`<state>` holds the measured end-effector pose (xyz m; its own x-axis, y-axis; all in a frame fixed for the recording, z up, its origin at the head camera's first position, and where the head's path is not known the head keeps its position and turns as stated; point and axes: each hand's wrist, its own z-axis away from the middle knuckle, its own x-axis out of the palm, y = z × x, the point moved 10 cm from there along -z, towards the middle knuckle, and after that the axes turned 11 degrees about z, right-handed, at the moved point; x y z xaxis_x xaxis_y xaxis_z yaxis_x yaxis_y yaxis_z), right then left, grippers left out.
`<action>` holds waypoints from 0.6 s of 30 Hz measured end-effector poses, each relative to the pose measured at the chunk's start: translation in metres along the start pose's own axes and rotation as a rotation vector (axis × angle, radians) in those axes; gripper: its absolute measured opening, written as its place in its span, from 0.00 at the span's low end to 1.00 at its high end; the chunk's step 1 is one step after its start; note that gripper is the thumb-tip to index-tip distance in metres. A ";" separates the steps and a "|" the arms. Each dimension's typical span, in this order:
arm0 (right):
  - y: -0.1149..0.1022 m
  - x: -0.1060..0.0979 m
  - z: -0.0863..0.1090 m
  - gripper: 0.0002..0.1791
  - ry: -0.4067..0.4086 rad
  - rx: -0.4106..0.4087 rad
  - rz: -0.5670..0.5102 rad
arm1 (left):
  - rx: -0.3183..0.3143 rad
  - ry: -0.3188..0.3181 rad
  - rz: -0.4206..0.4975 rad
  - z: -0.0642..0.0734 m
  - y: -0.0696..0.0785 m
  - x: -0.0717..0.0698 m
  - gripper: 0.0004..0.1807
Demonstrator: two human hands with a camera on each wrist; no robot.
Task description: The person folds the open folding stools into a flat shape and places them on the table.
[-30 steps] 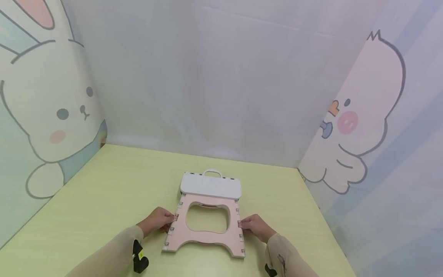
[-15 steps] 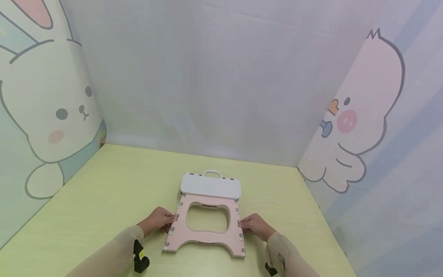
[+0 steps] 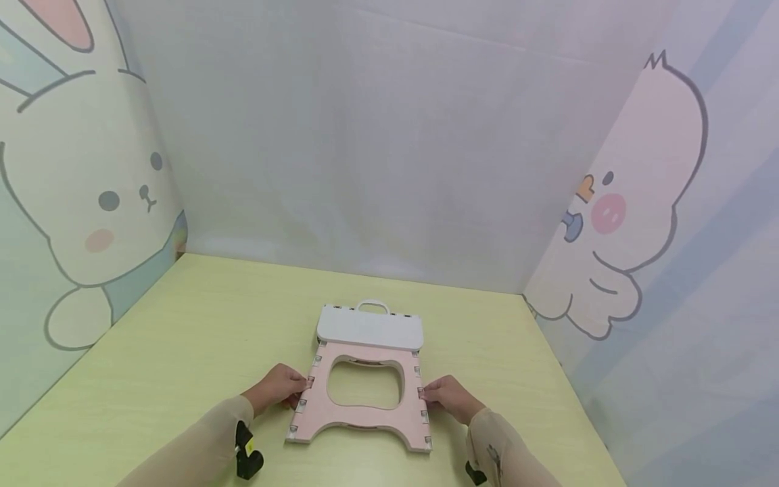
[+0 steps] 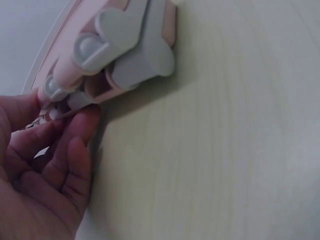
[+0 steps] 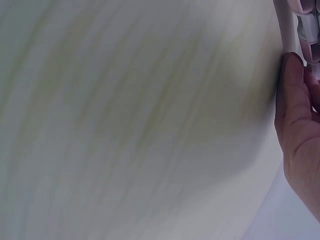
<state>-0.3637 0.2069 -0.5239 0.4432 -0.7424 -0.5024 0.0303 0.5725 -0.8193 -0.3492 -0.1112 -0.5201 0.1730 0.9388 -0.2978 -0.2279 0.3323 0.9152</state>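
Note:
A folding step stool (image 3: pixel 365 416) with pink legs and a white top lies folded nearly flat at the middle of the table, its white handle loop at the far end. My left hand (image 3: pixel 276 388) pinches its left edge between thumb and fingers; the left wrist view shows the thumb above and fingertips beneath the hinged side (image 4: pixel 85 60). On the opposite edge my right hand (image 3: pixel 453 399) grips the stool at about the same height. Only part of that hand (image 5: pixel 300 115) and a bit of the stool's hinges show in the right wrist view.
The pale yellow table (image 3: pixel 243 304) spreads around the stool on every side. A plain light curtain (image 3: pixel 341 149) hangs behind it, and cartoon-printed cloths with a rabbit (image 3: pixel 91 162) and a duck-like figure (image 3: pixel 657 155) flank it left and right.

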 end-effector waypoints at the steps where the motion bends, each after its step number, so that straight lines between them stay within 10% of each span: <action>1: 0.000 0.000 0.000 0.11 0.002 0.000 0.006 | -0.001 -0.001 0.000 0.000 0.000 0.000 0.10; 18: -0.001 -0.001 0.001 0.11 -0.014 0.020 -0.009 | -0.010 0.007 0.001 -0.001 -0.001 0.000 0.11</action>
<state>-0.3635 0.2079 -0.5223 0.4556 -0.7424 -0.4913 0.0518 0.5731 -0.8179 -0.3497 -0.1119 -0.5214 0.1660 0.9399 -0.2985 -0.2376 0.3319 0.9129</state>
